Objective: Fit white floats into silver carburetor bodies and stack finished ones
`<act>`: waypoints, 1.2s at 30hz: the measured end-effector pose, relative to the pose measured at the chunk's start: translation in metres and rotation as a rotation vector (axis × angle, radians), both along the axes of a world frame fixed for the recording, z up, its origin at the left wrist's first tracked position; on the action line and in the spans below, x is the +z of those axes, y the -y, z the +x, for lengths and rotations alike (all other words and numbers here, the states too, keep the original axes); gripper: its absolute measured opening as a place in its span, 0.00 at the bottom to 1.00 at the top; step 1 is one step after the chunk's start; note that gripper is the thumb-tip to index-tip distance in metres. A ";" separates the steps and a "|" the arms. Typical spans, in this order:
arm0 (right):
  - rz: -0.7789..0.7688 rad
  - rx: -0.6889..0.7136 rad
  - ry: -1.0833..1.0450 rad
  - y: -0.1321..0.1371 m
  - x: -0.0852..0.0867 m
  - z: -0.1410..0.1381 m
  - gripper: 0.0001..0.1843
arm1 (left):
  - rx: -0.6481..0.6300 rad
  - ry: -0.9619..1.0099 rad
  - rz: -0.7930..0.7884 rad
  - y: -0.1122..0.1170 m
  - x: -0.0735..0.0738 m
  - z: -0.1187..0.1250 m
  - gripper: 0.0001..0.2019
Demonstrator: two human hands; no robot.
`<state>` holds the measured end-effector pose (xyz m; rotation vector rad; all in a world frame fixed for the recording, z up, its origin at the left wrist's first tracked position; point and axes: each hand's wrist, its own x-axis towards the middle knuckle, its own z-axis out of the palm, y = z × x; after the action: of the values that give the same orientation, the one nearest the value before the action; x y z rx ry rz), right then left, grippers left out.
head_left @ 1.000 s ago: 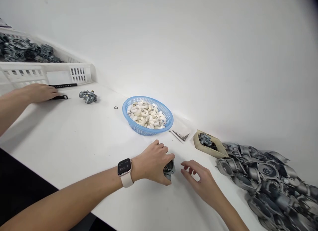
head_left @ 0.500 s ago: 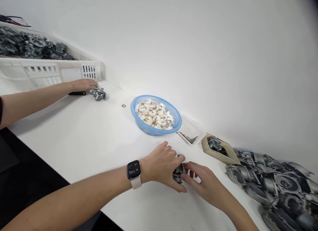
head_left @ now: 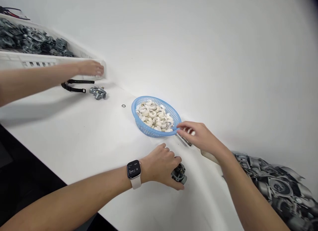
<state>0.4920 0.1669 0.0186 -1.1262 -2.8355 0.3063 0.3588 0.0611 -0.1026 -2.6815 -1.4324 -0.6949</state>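
My left hand (head_left: 162,164), with a watch on its wrist, grips a small dark metal part (head_left: 179,173) against the white table. My right hand (head_left: 198,135) is stretched forward with fingers apart, its tips at the near right rim of a blue basket (head_left: 139,123) of white ring-shaped pieces (head_left: 154,116). That hand hovers over a small pile of thin metal pins (head_left: 186,142), which it partly hides. Nothing shows in its fingers, which are a little blurred.
Grey metal castings are heaped at the right (head_left: 275,181). Another person's arm (head_left: 49,77) reaches towards a white crate (head_left: 37,60) of castings at the far left. Near it lie a black strap (head_left: 74,86), a metal part (head_left: 97,91) and a small black ring (head_left: 123,105).
My right hand left the dark part and moved up to the basket's rim. The other person's hand lifted from the metal part towards the crate.
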 end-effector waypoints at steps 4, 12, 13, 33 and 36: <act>0.132 0.052 0.142 -0.027 -0.012 -0.062 0.13 | -0.017 0.106 -0.043 0.000 0.000 0.000 0.33; 0.050 0.007 0.232 -0.057 -0.040 -0.096 0.07 | -0.121 0.178 -0.283 -0.007 0.005 -0.006 0.28; 0.057 -0.001 0.190 -0.056 -0.040 -0.091 0.07 | -0.123 0.170 -0.288 -0.008 0.005 -0.007 0.29; -0.363 -0.348 -0.497 0.078 -0.059 0.134 0.19 | -0.169 0.135 -0.426 -0.006 0.019 -0.018 0.29; -0.498 -0.341 -0.492 0.092 -0.067 0.142 0.18 | -0.158 0.193 -0.473 -0.006 0.021 -0.012 0.21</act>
<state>0.6342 0.0751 -0.0481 -1.3489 -2.1445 1.1240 0.3466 0.0672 -0.0817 -3.1912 -1.6174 -0.7179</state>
